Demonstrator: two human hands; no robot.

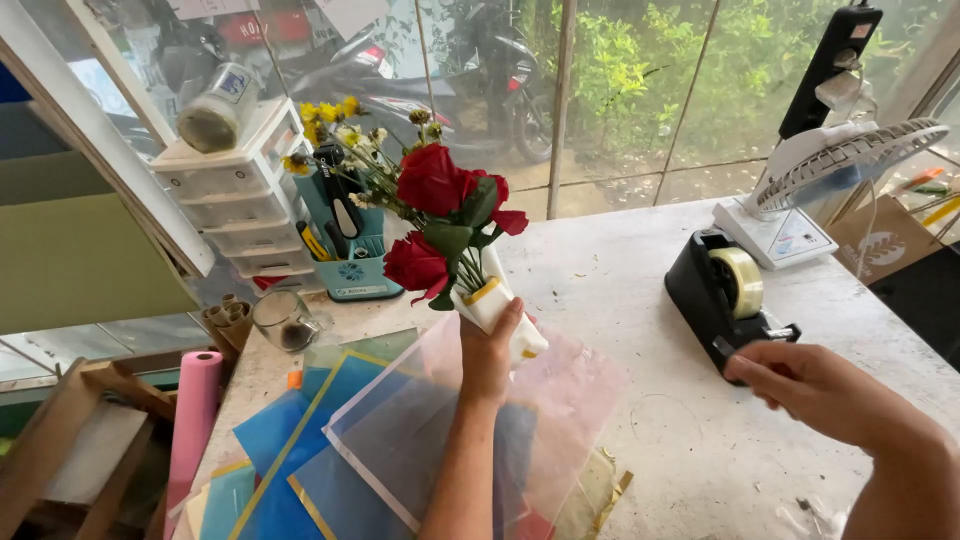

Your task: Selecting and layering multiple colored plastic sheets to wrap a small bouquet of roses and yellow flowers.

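My left hand grips a small bouquet of red roses by its white, yellow-edged wrap and holds it upright above translucent pink and blue wrapping sheets. My right hand reaches to the front of a black tape dispenser holding a roll of clear tape; its fingertips are at the cutter end. Whether tape is pinched between the fingers is not visible.
A white desk fan stands behind the dispenser. At the back left are a white drawer unit, a blue tool holder with scissors, a glass and a pink paper roll. A window runs along the back.
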